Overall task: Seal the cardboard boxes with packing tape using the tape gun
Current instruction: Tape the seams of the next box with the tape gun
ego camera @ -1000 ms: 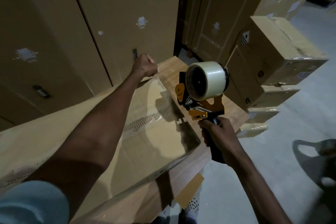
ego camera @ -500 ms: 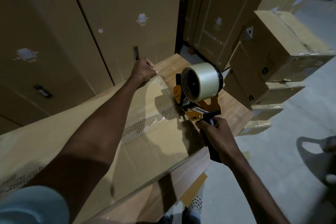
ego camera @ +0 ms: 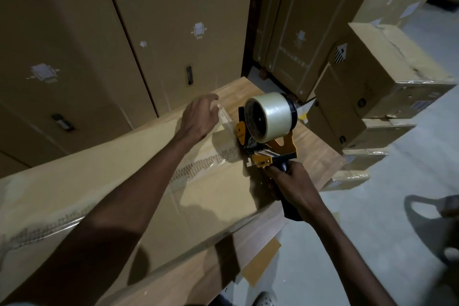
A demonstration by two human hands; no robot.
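Head view: long flat cardboard box (ego camera: 104,181) lies across the wooden counter (ego camera: 320,154), its near-right end by the counter's right edge. Clear tape w/ a printed pattern already runs along the box top towards that end. Tall cartons (ego camera: 74,32) stand behind; smaller taped boxes (ego camera: 387,77) are stacked on the floor to the right.

Right hand (ego camera: 290,184) has its grip closed round the black handle of the tape gun (ego camera: 268,141), gun nose down at the box end where the tape strip stops. Left hand (ego camera: 198,119) hovers over the far corner of the box, fingers loose and spread, holding nothing that can be made out; motion blur there, so contact w/ a short pale bit of tape by the fingertips is unclear.

Risks, as a guess: w/ the left hand off the box, a pull on the gun could drag the box along the counter, or skew the strip off the seam. If the blade isn't tilted in firmly, tape may stretch instead of cutting, or the loose end may curl back onto the roll (ego camera: 273,114). Box end is near the counter's edge, so a hard pull could tip it off.

Vs 1 s ago: left hand was a fist pressed at the far corner, now opened and lifted. Gun has come down from above the counter to the box end.
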